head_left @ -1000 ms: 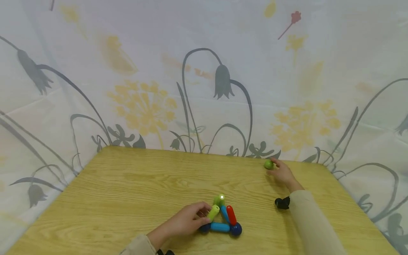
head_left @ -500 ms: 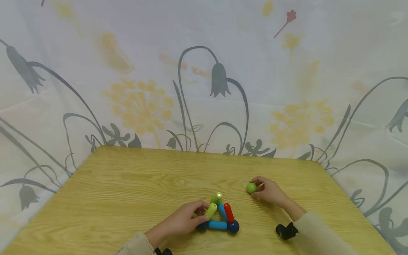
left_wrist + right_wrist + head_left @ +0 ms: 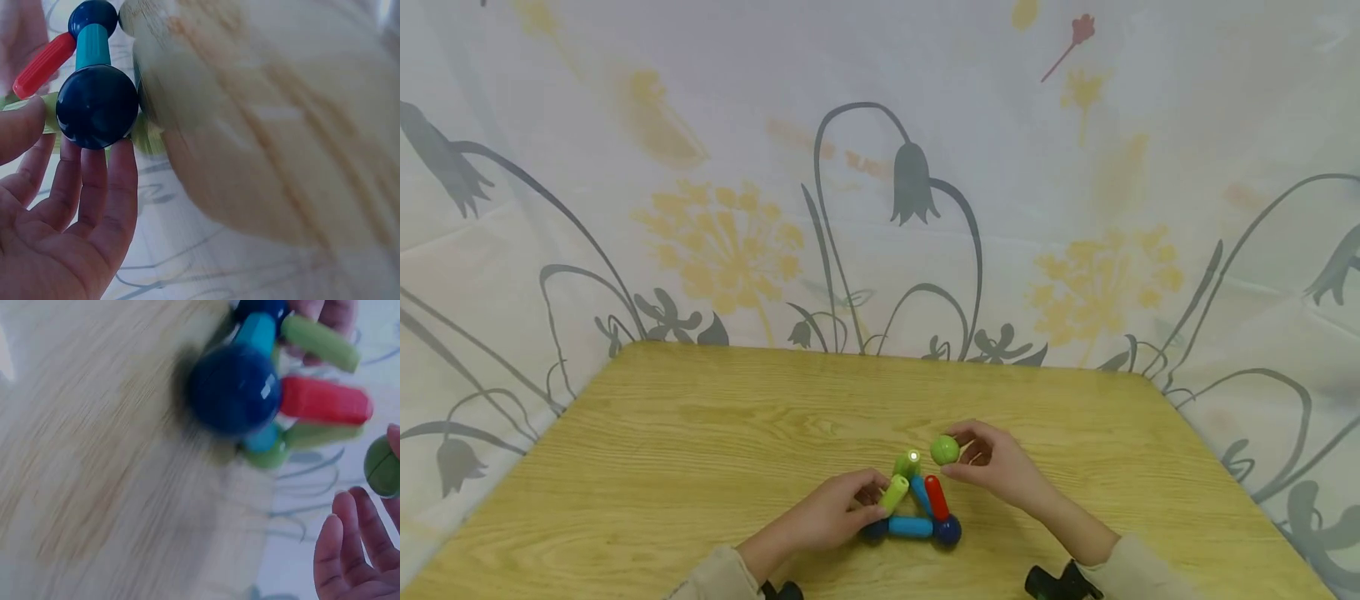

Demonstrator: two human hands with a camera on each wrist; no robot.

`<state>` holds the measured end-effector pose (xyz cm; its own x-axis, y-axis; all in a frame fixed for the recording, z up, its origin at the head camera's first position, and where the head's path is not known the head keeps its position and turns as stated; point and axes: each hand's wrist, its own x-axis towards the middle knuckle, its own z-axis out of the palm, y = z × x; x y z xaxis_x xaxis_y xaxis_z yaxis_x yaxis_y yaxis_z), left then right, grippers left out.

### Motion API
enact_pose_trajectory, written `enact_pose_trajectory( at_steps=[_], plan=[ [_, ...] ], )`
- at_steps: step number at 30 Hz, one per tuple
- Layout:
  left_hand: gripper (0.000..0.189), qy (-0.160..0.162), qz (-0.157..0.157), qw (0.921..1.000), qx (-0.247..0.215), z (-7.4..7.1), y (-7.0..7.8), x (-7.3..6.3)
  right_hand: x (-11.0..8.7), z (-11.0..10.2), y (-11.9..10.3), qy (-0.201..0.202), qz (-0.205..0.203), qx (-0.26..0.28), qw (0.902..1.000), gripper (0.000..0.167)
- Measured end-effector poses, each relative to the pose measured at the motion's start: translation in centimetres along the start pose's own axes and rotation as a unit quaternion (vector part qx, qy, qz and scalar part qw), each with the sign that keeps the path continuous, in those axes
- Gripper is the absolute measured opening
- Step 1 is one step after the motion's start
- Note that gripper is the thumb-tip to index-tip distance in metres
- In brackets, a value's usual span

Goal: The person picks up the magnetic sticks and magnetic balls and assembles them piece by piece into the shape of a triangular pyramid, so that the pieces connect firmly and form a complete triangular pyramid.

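A triangular frame of magnetic building pieces stands on the table: two dark blue balls at the front, a green ball at the back, and blue rods between. A red rod and two light green rods rise from its corners, leaning inward. My left hand steadies the left front corner, thumb on the light green rod and fingertips against the dark blue ball. Just above and right of the frame, my right hand pinches a loose green ball between thumb and fingers.
The frame rests on a wood-grain table. Behind the far edge hangs a pale flower-printed cloth. Black camera pieces are worn at both wrists.
My right hand has brought the green ball from the far right of the table toward me and leftward, beside the frame's top. My left hand keeps its hold on the corner.
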<state>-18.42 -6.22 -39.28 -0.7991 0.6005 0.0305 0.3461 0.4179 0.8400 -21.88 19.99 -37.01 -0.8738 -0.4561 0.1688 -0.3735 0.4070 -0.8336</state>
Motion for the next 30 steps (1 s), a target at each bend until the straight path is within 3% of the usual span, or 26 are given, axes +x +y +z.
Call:
enact_pose_trajectory(
  at_steps=[5, 10, 18, 24, 30],
  plan=[
    [0.024, -0.003, 0.000, 1.0000, -0.006, 0.0, 0.0, 0.0, 0.6, 1.5, -1.4, -0.006, -0.032, 0.021, 0.9993, 0.038],
    [0.025, -0.004, -0.001, 1.0000, -0.009, 0.0, -0.2, 0.1, 1.0, 2.5, -1.3, -0.036, -0.009, 0.029, 0.9989, 0.040],
    [0.026, -0.002, -0.015, 0.9998, -0.011, -0.1, -0.4, 0.1, 0.9, 2.8, -1.0, -0.094, -0.026, 0.051, 0.9939, 0.043],
    [0.027, 0.004, -0.023, 0.9997, -0.006, 0.1, -0.2, 0.2, -0.1, 2.3, -0.5, -0.094, -0.028, 0.028, 0.9948, 0.049],
    [0.027, 0.008, -0.010, 0.9999, 0.009, 0.3, -0.1, 0.2, -1.3, 1.9, 0.4, -0.105, 0.003, 0.017, 0.9943, 0.030]
  ],
)
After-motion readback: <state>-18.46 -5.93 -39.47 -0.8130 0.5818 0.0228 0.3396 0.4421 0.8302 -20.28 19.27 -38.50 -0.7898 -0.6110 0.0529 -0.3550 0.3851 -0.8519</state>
